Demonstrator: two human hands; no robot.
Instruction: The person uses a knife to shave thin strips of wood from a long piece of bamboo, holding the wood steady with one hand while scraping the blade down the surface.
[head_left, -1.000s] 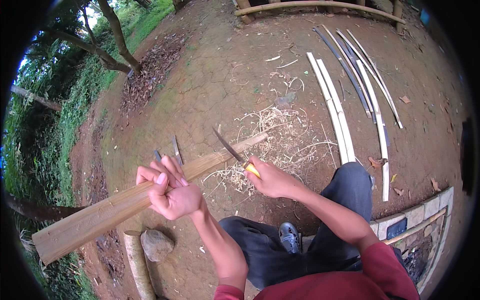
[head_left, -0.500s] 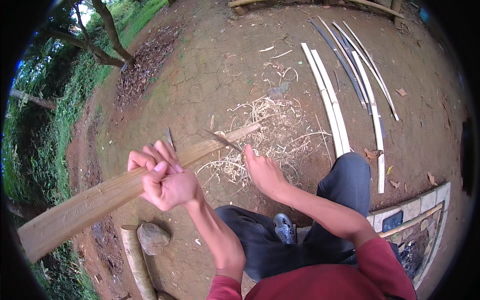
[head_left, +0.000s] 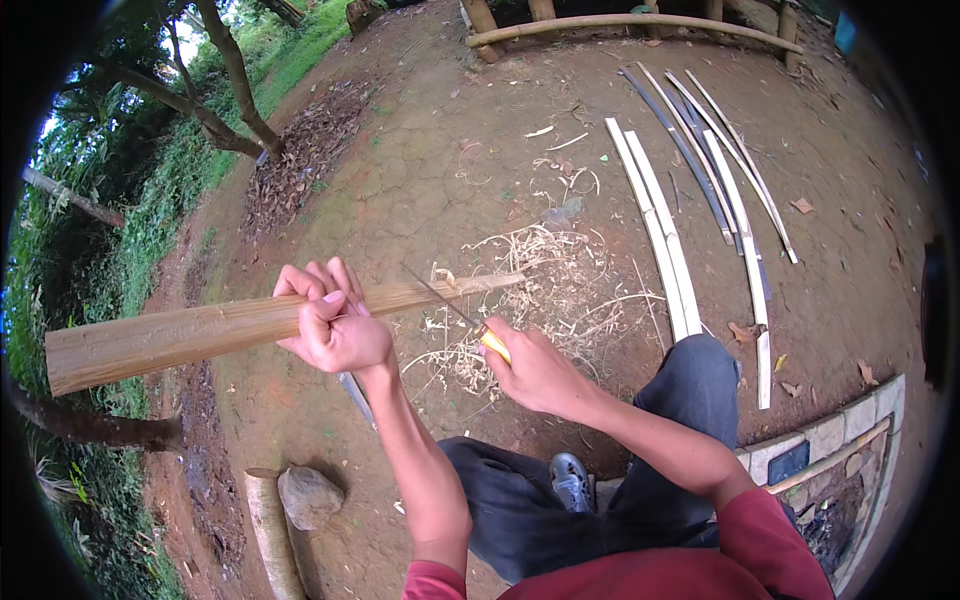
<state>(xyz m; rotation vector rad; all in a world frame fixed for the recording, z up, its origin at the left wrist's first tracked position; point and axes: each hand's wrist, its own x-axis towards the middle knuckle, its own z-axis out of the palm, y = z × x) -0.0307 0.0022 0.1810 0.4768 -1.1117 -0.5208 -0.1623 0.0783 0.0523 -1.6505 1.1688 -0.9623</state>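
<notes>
A long wooden piece [head_left: 190,340], broad at its left end and narrowing to the right, lies almost level in front of me. My left hand [head_left: 340,325] is closed around its middle, palm side up. In my right hand [head_left: 540,368] is a knife [head_left: 494,346] with a yellow handle. Its thin dark blade slants up and left across the narrow part of the wood; I cannot tell whether the edge touches it. A small curled shaving [head_left: 446,277] stands by the blade. Pale shavings [head_left: 560,250] are heaped on the ground beneath the narrow tip.
Pale and dark split strips [head_left: 655,220] lie on the dirt at the right. A flat metallic object [head_left: 357,400] shows partly behind my left wrist. A stone [head_left: 310,497] and a log [head_left: 272,535] rest at lower left. Block edging [head_left: 825,437] runs along the lower right; a wooden rail [head_left: 620,20] stands far off.
The wood's broad end has swung up and away, bringing the piece closer to level. My right hand has shifted slightly down and right, and the yellow knife handle has come into view.
</notes>
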